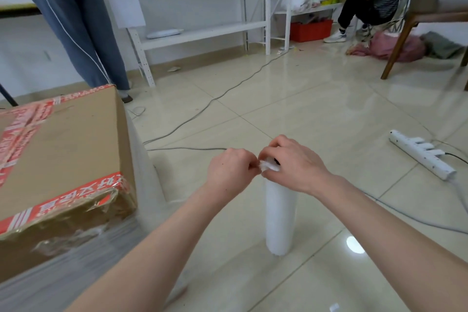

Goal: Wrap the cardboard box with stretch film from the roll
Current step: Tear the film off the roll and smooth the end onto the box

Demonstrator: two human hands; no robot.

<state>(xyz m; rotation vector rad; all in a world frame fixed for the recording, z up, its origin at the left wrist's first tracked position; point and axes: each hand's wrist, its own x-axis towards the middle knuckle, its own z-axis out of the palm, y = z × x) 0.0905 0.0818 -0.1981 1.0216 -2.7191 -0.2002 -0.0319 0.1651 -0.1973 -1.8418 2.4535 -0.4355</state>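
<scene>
The roll [279,215] stands upright on the floor [329,109], long axis vertical, near the box's [63,149] right edge. My left hand [229,170] and right hand [293,162] both pinch the crumpled film [268,165] end at its top. Open tiles lie ahead, crossed by a cable [202,109]; a power strip [421,157] lies to the right.

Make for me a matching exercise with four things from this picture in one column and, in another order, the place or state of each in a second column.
Things
1. cardboard box
2. stretch film roll
3. power strip
4. red crate

Places or states
A. lies flat on the floor, at the right
B. stands upright; left hand and right hand pinch the loose film end at its top
C. at the back, at the foot of the white shelving
D. at the left, film round its lower part

Pairs: 1-D, 2-B, 3-A, 4-C
</scene>
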